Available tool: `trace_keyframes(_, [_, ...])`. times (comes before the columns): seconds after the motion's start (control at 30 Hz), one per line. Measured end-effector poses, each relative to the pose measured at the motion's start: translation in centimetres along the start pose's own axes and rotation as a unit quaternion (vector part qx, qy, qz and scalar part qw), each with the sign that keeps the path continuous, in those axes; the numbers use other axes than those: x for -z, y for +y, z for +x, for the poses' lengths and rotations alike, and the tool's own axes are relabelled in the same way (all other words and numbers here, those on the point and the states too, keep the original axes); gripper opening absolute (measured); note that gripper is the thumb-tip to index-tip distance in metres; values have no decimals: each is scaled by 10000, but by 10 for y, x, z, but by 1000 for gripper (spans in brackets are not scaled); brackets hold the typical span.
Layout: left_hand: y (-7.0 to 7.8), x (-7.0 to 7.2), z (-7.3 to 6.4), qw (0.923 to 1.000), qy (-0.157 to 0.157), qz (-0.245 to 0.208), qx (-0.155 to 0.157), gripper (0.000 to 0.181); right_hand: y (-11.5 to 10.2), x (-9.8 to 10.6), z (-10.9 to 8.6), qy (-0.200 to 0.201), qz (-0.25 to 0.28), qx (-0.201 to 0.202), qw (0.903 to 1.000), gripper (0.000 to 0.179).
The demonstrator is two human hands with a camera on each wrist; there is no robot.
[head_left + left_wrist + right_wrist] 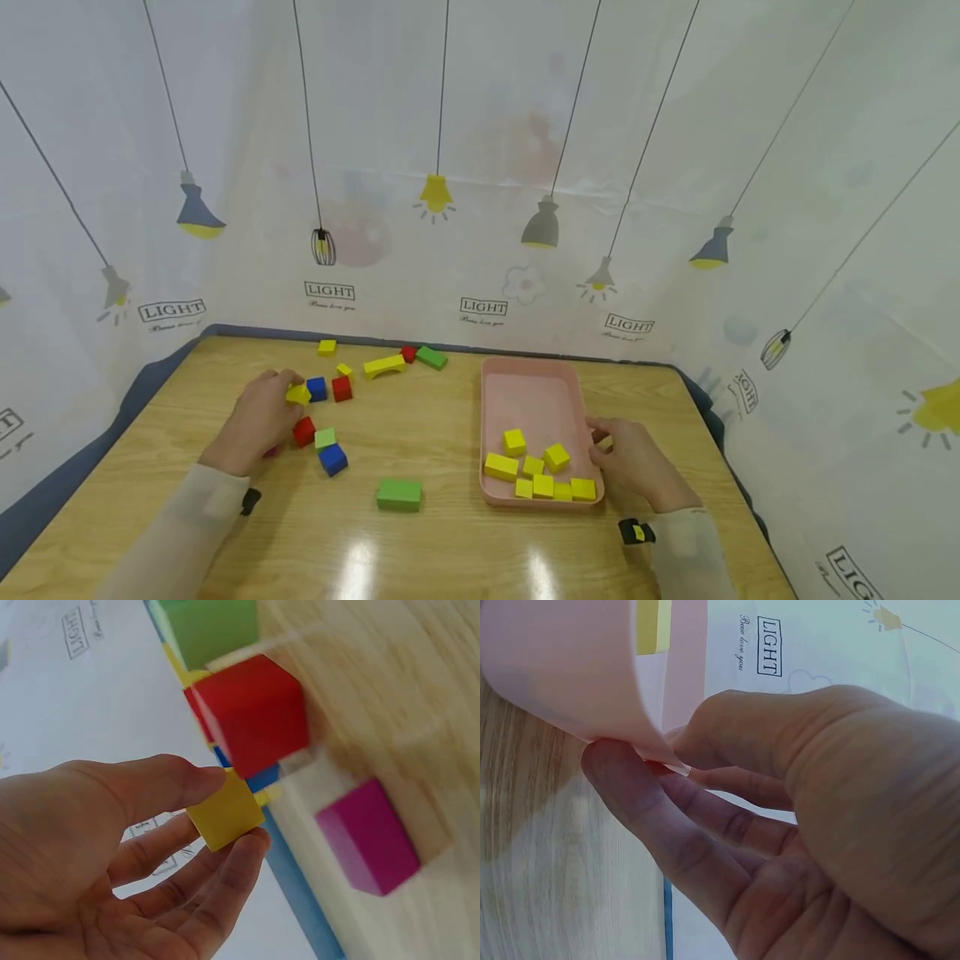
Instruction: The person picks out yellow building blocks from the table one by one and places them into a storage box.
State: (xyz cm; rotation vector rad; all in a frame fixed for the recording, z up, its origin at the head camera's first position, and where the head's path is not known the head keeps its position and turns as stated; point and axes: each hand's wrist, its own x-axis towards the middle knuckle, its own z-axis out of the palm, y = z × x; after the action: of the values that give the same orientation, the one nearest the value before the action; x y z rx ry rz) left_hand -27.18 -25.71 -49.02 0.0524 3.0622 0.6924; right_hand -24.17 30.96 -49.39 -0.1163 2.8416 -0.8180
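In the left wrist view, my left hand (150,855) pinches a yellow block (227,812) between thumb and fingertips. The head view has this left hand (257,417) at the left of the table, close to a blue cube (317,389) and a red cube (303,432). A magenta block (371,838) lies near it, mostly hidden by the hand in the head view. A pink tray (531,396) holds several yellow blocks (543,486) at its near end. My right hand (643,465) grips the tray's right wall, thumb and fingers on either side of the rim.
Around the left half lie a light green block (325,438), another blue cube (333,459), a red cube (342,388) and a green block (399,495). Farther back are a yellow arch (384,366), a green block (431,357) and a yellow block (327,347). A printed curtain (480,250) surrounds the table.
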Motion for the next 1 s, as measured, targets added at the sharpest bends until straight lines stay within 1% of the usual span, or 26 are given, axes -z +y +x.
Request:
trace_keyframes(0.2, [16, -2, -5, 9995, 188, -26, -244, 48, -1, 1, 0, 16, -35, 67, 10000, 59])
trace_keyframes(0.43, [37, -8, -2, 9981, 251, -140, -553, 47, -2, 2, -1, 32, -79, 99, 9999, 58])
trace_keyframes(0.67, [67, -17, -4, 9938, 489, -103, -998, 42, -3, 4, -2, 42, -96, 183, 9998, 58])
trace_keyframes(0.83, [90, -24, -5, 9927, 380, -233, -1118, 38, -1, 3, 0, 17, -151, 191, 9997, 58])
trace_keyframes(1.0, [113, -34, -2, 9899, 362, -278, -1345, 39, -2, 3, -1, 11, -139, 119, 9998, 58])
